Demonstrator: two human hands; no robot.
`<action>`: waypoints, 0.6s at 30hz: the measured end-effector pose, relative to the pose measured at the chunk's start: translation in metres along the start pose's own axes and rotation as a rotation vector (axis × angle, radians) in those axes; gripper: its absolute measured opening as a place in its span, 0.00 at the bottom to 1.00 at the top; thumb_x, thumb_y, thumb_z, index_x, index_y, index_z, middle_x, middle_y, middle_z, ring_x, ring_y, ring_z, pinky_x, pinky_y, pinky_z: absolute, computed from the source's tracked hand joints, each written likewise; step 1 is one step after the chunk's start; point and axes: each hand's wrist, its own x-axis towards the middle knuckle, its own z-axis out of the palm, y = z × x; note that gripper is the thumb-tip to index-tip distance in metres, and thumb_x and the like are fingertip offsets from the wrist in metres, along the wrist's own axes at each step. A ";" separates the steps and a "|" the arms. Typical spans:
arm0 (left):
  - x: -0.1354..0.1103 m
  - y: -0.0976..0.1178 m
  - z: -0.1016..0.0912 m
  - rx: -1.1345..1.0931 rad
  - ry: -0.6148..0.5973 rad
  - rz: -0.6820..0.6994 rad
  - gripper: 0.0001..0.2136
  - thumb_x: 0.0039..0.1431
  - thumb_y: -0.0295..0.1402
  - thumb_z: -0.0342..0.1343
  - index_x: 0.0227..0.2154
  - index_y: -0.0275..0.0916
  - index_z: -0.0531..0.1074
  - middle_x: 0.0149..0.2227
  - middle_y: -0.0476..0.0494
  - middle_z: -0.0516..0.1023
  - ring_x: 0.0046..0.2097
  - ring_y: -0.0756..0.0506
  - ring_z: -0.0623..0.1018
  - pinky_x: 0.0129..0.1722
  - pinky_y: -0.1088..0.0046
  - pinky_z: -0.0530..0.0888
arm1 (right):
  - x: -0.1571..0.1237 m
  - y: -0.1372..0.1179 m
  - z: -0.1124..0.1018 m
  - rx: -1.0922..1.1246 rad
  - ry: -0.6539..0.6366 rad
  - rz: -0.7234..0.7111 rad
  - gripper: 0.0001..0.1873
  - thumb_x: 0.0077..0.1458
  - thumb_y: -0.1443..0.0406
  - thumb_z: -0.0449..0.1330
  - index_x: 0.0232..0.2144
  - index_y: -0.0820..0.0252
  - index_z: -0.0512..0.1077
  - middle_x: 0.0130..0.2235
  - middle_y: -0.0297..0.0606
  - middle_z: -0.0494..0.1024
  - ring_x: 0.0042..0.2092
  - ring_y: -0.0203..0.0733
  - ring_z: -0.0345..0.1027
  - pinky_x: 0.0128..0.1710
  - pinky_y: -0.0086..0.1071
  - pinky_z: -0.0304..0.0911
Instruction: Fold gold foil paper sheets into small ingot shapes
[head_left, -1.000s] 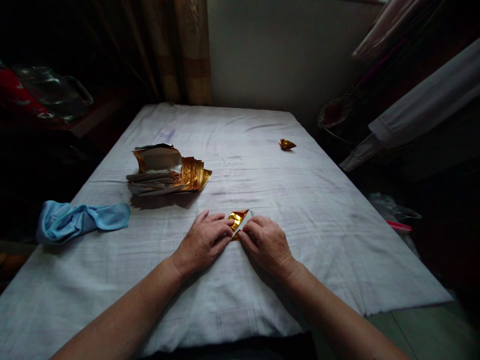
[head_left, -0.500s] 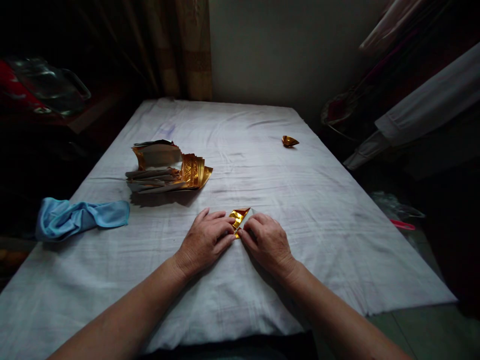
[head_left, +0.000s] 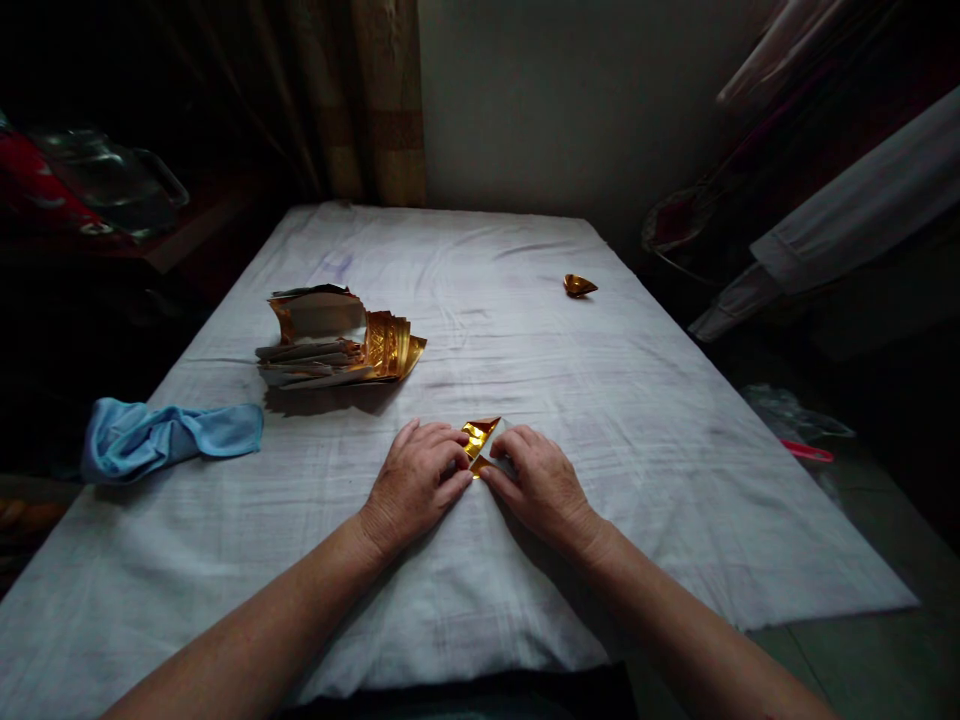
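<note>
A small sheet of gold foil paper, partly folded to a point at its far corner, lies on the white cloth between my hands. Its left side is under the fingers of my left hand, which are curled and pressing on the paper. My right hand pinches the right and near edges with thumb and bent fingers. Part of the sheet is hidden by the fingers. Beyond my left hand is a fanned stack of gold foil paper. A finished-looking folded gold piece rests at the far right.
A crumpled blue cloth lies at the left edge of the white-covered table. Past that edge, a glass jug stands on a dark surface. White fabric hangs on the right, above a clear plastic bag.
My right thumb and fingers have shifted slightly at the near edge, and a little more of the gold flap shows there. The view has moved slightly; the stack and folded piece stay put.
</note>
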 end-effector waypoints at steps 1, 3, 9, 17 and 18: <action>0.000 0.000 -0.001 -0.004 -0.003 -0.001 0.03 0.57 0.29 0.62 0.31 0.42 0.73 0.48 0.48 0.80 0.54 0.42 0.75 0.63 0.49 0.57 | 0.000 0.003 -0.001 0.018 -0.013 -0.006 0.06 0.56 0.65 0.63 0.33 0.56 0.68 0.36 0.36 0.73 0.37 0.43 0.67 0.38 0.34 0.60; 0.001 0.001 -0.001 -0.007 -0.007 -0.002 0.03 0.58 0.29 0.61 0.31 0.42 0.73 0.48 0.48 0.80 0.53 0.42 0.75 0.63 0.50 0.57 | 0.000 0.009 -0.003 0.051 -0.038 -0.033 0.05 0.55 0.67 0.63 0.32 0.56 0.70 0.36 0.36 0.73 0.37 0.42 0.67 0.38 0.33 0.62; 0.000 -0.002 0.001 0.033 0.038 0.046 0.02 0.59 0.30 0.60 0.32 0.43 0.74 0.48 0.46 0.79 0.52 0.41 0.75 0.61 0.50 0.60 | -0.002 0.021 -0.010 0.089 -0.053 -0.268 0.07 0.63 0.67 0.57 0.38 0.55 0.76 0.40 0.39 0.74 0.39 0.38 0.69 0.39 0.31 0.64; -0.003 -0.004 -0.002 0.242 0.111 0.184 0.06 0.63 0.34 0.58 0.31 0.43 0.76 0.35 0.48 0.78 0.39 0.44 0.72 0.44 0.62 0.67 | 0.007 0.011 -0.024 -0.310 -0.052 -0.587 0.05 0.62 0.69 0.58 0.38 0.59 0.75 0.38 0.39 0.77 0.36 0.40 0.65 0.35 0.35 0.58; -0.003 -0.003 -0.003 0.271 0.106 0.206 0.07 0.64 0.35 0.57 0.30 0.43 0.76 0.32 0.48 0.78 0.38 0.44 0.72 0.44 0.62 0.66 | 0.009 0.010 -0.023 -0.335 -0.051 -0.594 0.04 0.62 0.69 0.59 0.36 0.60 0.75 0.36 0.38 0.77 0.35 0.41 0.65 0.35 0.35 0.57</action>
